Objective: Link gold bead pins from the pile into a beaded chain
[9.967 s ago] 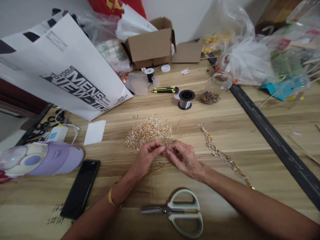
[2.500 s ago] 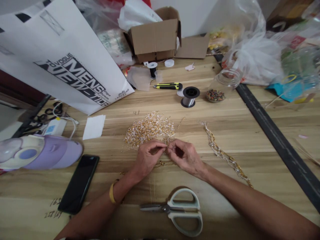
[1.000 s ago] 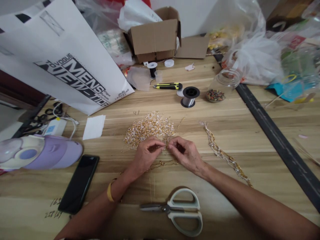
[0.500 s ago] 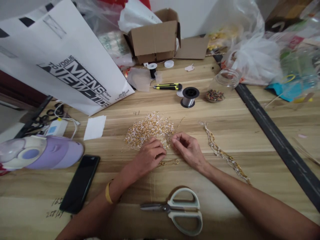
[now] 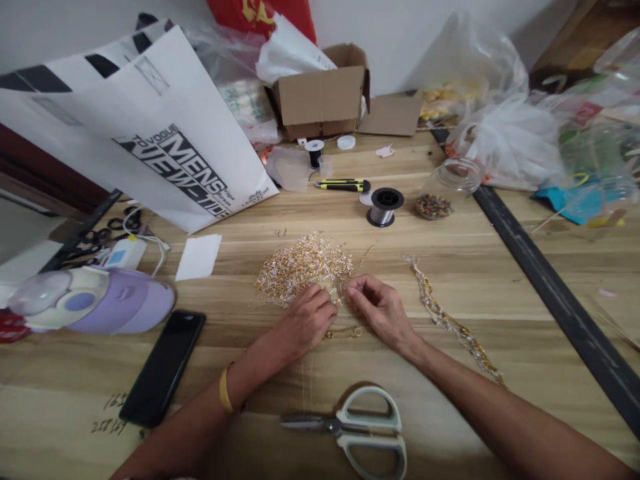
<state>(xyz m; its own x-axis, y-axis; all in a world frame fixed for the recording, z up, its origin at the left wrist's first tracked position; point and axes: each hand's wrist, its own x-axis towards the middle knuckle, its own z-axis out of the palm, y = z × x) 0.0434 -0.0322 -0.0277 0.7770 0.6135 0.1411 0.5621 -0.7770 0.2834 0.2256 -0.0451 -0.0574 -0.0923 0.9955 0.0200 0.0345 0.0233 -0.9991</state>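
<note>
A heap of small gold and clear beads (image 5: 300, 263) lies in the middle of the wooden table. My left hand (image 5: 310, 317) rests at the heap's near edge with its fingers curled together; whatever they hold is hidden. To its right, my right hand (image 5: 383, 310) pinches thumb against forefinger beside the beads, and anything between the tips is too small to name. Just below the left fingertips, a short gold chain (image 5: 345, 332) with a ring at its end lies on the wood. Thin pale threads (image 5: 307, 383) run down from near my left hand toward the scissors (image 5: 367, 430).
Bundled beaded strands (image 5: 455, 320) lie at the right. Behind the heap are a wire spool (image 5: 385, 207), a yellow-black utility knife (image 5: 343, 185) and a jar of beads (image 5: 435, 205). A phone (image 5: 163, 367), lilac bottle (image 5: 120, 300) and large paper bag (image 5: 200, 147) occupy the left.
The camera view has tilted up slightly, so the table things appear lower. My left fingers look drawn closer together; my right hand keeps its pinch beside the heap.
</note>
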